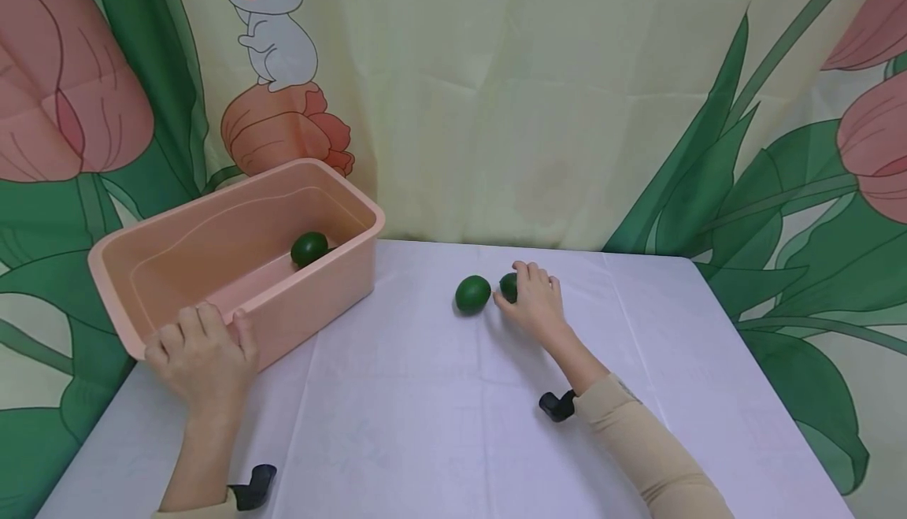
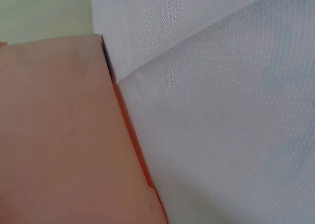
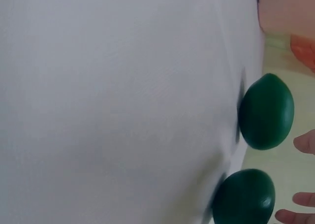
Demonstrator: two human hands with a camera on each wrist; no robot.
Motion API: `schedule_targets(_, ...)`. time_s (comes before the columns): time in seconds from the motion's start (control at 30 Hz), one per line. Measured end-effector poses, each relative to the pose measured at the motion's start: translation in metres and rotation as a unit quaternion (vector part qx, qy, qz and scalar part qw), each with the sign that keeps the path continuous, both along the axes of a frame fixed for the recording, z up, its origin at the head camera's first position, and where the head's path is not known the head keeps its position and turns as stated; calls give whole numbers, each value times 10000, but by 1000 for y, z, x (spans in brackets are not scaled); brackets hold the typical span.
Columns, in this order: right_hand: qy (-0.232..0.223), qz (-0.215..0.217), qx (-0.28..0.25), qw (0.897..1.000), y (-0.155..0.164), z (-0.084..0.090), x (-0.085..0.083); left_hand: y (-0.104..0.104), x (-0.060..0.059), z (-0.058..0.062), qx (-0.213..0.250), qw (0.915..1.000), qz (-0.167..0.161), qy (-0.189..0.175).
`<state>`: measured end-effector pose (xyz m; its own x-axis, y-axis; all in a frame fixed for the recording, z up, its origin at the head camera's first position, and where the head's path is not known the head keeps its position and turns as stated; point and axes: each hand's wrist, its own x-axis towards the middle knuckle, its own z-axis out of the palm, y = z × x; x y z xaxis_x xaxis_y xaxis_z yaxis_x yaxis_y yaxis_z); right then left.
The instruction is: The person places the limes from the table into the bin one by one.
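White cloth covers the surface [image 1: 439, 424], backed by a flowered curtain [image 1: 567, 94]. Left hand [image 1: 201, 357] grips the near rim of the pink bin [image 1: 312, 310], which holds one lime [image 1: 309, 248]. Right hand [image 1: 534, 302] curls onto the second lime [image 1: 508, 287], just beside a third lime [image 1: 472, 294].

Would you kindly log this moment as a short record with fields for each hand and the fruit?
Left hand: grips the near rim of the pink bin
Right hand: fingers curled over a green fruit on the white tablecloth
Loose fruit: beside the covered one, untouched
Fruit in bin: one, at the far end
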<state>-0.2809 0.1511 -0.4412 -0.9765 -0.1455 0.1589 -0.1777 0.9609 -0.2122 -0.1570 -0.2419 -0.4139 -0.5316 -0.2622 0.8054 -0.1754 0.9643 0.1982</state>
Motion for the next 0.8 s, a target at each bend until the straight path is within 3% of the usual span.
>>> schedule_targets(0.8,-294,-311,135,9990,35,-26,-13,0,-2,-1,-28,10000,0,59)
